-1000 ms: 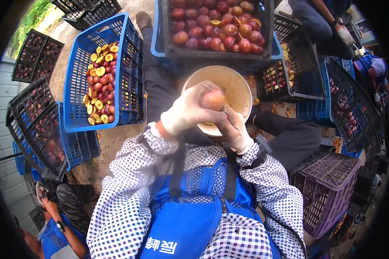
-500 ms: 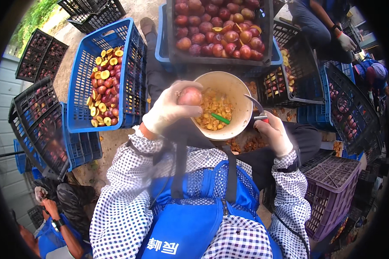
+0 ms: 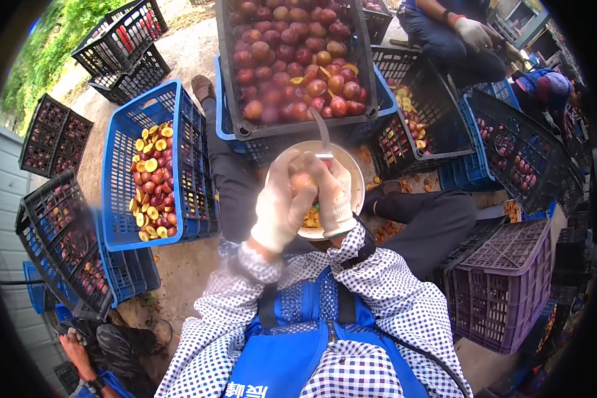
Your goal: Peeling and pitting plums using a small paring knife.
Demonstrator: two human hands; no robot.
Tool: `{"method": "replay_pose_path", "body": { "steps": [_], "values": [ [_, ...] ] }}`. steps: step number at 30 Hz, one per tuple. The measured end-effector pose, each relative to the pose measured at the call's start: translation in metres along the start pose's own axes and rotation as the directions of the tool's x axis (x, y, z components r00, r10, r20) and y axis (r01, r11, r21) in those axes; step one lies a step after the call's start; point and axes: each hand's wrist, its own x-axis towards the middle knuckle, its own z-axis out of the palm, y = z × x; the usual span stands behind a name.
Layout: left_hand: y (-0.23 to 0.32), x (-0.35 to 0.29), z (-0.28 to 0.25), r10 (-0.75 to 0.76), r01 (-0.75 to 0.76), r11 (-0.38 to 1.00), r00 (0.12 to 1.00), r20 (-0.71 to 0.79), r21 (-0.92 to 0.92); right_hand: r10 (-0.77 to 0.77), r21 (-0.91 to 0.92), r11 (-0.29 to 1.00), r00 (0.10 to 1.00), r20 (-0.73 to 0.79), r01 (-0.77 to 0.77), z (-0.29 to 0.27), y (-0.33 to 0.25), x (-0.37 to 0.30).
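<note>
Both my hands wear white gloves and meet over a cream bowl [image 3: 355,178] in my lap. My left hand [image 3: 278,209] cups a reddish-orange plum [image 3: 304,182]. My right hand [image 3: 333,194] grips a knife [image 3: 321,132] whose curved blade sticks up and away from the fruit. Yellow fruit pieces lie in the bowl below my hands. A dark crate [image 3: 361,79] full of whole red plums stands just beyond the bowl.
A blue crate [image 3: 129,219] of halved plums sits at my left. Dark crates with fruit stand at left and right, a purple crate [image 3: 504,278] at lower right. Another person's gloved hands [image 3: 474,32] work at upper right; a person crouches at lower left.
My right hand came back from the right side and joined my left hand on the plum, now holding the knife. The plum moved to the bowl's middle.
</note>
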Motion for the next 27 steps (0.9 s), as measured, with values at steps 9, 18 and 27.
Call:
{"method": "replay_pose_path", "body": {
  "steps": [9, 18, 27],
  "values": [
    [-0.005, -0.008, 0.027, -0.025, 0.005, 0.99, 0.99, -0.139, -0.143, -0.309, -0.516, 0.831, 0.944, -0.118, 0.208, -0.001, 0.005, 0.004],
    [-0.005, -0.01, 0.016, -0.474, 0.691, 0.067, 0.657, 0.586, -0.72, -0.406, -0.565, 0.717, 0.904, 0.137, 0.408, -0.009, -0.004, 0.006],
    [0.005, -0.011, 0.006, -0.499, 0.675, 0.271, 0.708, 0.499, -0.686, -0.141, -0.507, 0.823, 0.956, 0.256, 0.257, -0.032, 0.004, 0.015]
  ]
}}
